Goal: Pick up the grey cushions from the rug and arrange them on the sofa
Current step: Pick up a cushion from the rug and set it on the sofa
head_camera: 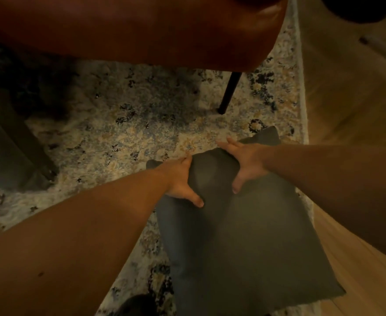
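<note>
A grey square cushion (244, 242) lies over the right edge of the patterned rug (123, 124), partly above the wooden floor. Both my hands grip its far edge. My left hand (182, 179) clamps the top left part, thumb pressed on the upper face. My right hand (244, 163) clamps the top middle, thumb pointing down onto the fabric. The cushion's far right corner (269, 135) sticks up behind my right hand. The brown leather sofa (141, 28) fills the top of the view, its seat edge overhanging the rug.
A thin black sofa leg (229, 92) stands on the rug just beyond the cushion. Light wooden floor (351, 99) runs along the right. A dark table leg (16, 133) slants at the left. A dark shape (358, 8) sits at the top right.
</note>
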`<action>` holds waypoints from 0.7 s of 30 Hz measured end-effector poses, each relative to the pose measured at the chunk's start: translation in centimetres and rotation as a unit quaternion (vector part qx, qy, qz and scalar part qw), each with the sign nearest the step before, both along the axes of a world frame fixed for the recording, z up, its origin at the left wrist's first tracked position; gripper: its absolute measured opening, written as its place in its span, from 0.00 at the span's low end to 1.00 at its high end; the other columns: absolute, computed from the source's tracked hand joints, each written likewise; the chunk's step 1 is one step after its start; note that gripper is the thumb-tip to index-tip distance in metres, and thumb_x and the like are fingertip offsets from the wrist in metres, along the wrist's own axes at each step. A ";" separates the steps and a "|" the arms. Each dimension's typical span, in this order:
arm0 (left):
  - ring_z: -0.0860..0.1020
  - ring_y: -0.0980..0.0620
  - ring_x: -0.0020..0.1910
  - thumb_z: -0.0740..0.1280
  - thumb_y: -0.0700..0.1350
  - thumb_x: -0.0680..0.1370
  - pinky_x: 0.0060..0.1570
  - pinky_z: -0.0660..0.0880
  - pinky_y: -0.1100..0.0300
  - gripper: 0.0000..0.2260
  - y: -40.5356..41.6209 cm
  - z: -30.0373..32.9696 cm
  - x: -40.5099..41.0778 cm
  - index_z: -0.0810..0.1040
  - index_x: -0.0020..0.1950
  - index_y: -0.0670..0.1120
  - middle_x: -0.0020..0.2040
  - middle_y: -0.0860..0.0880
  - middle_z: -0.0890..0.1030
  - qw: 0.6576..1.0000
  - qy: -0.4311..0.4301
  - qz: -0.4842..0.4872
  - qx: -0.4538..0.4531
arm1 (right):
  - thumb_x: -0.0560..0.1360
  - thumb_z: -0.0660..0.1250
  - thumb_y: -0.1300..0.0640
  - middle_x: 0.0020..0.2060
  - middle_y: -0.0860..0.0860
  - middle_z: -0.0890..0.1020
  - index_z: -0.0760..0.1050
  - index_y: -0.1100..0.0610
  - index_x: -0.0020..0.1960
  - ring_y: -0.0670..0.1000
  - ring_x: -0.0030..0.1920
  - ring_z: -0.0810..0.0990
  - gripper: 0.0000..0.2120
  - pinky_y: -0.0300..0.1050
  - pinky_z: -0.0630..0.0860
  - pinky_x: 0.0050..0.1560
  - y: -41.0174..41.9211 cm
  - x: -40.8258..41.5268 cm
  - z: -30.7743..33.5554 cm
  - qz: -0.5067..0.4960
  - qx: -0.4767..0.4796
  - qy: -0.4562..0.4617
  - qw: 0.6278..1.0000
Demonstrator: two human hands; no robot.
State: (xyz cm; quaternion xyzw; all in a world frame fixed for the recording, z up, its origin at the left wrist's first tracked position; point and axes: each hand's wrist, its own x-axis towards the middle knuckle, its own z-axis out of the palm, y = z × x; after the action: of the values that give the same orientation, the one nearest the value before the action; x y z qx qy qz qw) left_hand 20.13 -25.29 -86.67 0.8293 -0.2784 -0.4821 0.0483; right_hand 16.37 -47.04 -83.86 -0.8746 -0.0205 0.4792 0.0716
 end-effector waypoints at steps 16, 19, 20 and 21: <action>0.74 0.47 0.58 0.76 0.73 0.44 0.58 0.75 0.49 0.58 0.0 4.0 -2.4 0.61 0.67 0.51 0.63 0.51 0.73 0.996 0.073 0.046 0.018 | 0.49 0.65 0.18 0.68 0.53 0.63 0.65 0.50 0.73 0.59 0.72 0.53 0.60 0.59 0.45 0.74 2.7 -1.9 5.0 0.159 -0.054 -0.039 0.985; 0.74 0.46 0.60 0.75 0.74 0.40 0.58 0.75 0.48 0.65 -0.2 4.3 -3.2 0.58 0.72 0.52 0.64 0.52 0.71 0.996 0.069 0.047 0.016 | 0.45 0.70 0.20 0.67 0.50 0.68 0.63 0.47 0.67 0.60 0.71 0.59 0.57 0.62 0.53 0.74 2.7 -2.4 5.6 0.120 -0.032 0.023 0.992; 0.75 0.47 0.58 0.75 0.75 0.40 0.58 0.75 0.48 0.64 -0.3 4.5 -3.4 0.62 0.71 0.51 0.63 0.52 0.73 0.997 0.066 0.039 0.018 | 0.43 0.72 0.21 0.63 0.49 0.71 0.62 0.45 0.63 0.58 0.65 0.67 0.55 0.61 0.62 0.70 2.7 -2.5 5.9 0.101 -0.030 0.043 0.994; 0.76 0.48 0.56 0.74 0.76 0.40 0.57 0.76 0.49 0.61 -0.3 4.7 -3.6 0.67 0.68 0.50 0.61 0.52 0.74 0.998 0.056 0.029 0.018 | 0.42 0.73 0.22 0.62 0.48 0.73 0.61 0.45 0.61 0.56 0.59 0.72 0.55 0.59 0.68 0.65 2.6 -2.5 6.1 0.092 -0.030 0.049 0.994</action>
State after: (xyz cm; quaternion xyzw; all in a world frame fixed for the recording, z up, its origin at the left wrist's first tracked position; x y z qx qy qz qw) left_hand 16.52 -25.60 -82.00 0.8091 -0.2427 -0.5315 0.0626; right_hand 13.84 -44.42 -77.77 -0.8462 -0.0831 0.5263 0.0016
